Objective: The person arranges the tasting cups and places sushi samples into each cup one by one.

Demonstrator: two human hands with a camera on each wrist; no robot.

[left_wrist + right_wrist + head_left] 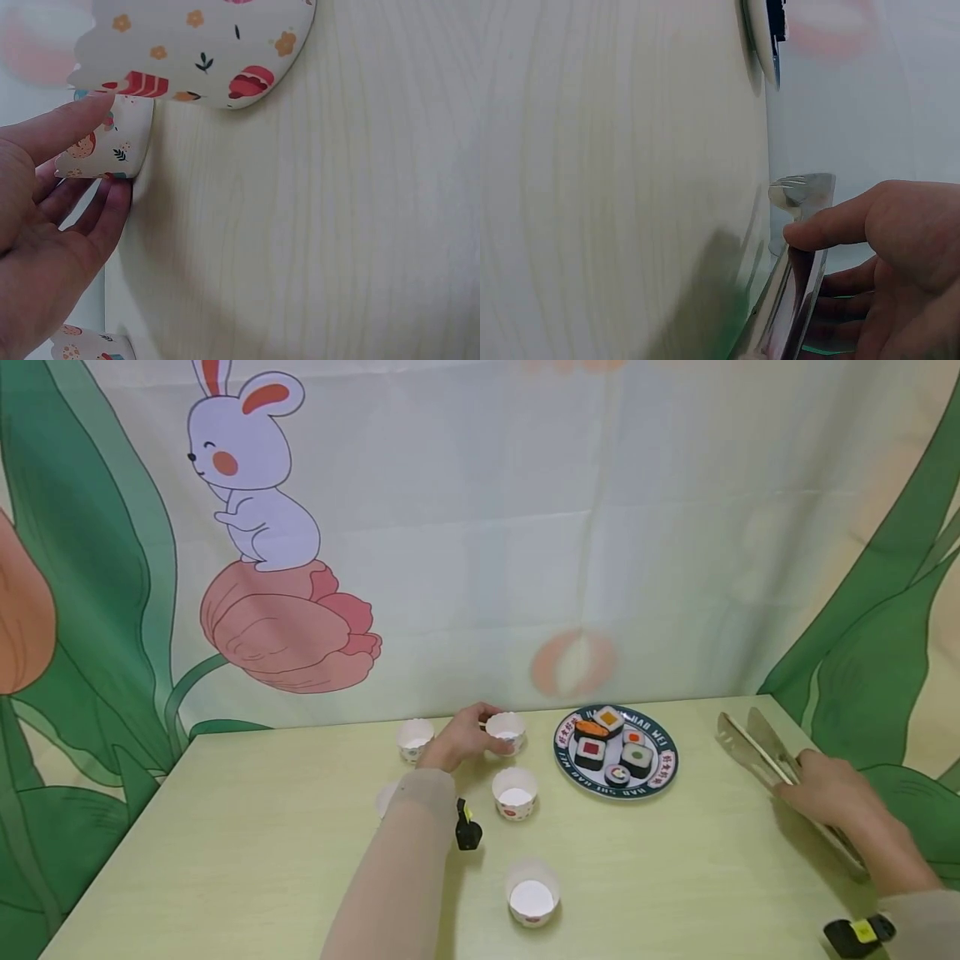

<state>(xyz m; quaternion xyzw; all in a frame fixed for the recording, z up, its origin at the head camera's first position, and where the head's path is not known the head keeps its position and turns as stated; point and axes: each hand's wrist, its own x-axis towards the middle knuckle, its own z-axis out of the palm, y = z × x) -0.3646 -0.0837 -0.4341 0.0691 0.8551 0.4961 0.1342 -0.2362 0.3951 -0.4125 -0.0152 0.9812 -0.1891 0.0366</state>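
Note:
My left hand [463,739] reaches to the back of the table and holds a white paper baking cup [507,732] by its side. In the left wrist view the thumb lies on one side of this patterned cup [120,142] and the fingers on the other. Metal serving tongs [756,745] are in my right hand [832,789] at the right of the table. The right wrist view shows the thumb pressing one arm of the tongs [802,196], with the fingers round the far side. Their tips stand apart, with nothing between them.
A round plate [667,781] with several sushi pieces [636,760] stands between my hands. Other paper cups stand at the back left [415,740], in the middle [515,795] and nearer me [532,893]. My left sleeve partly hides another cup [385,797]. A printed curtain [465,527] hangs behind.

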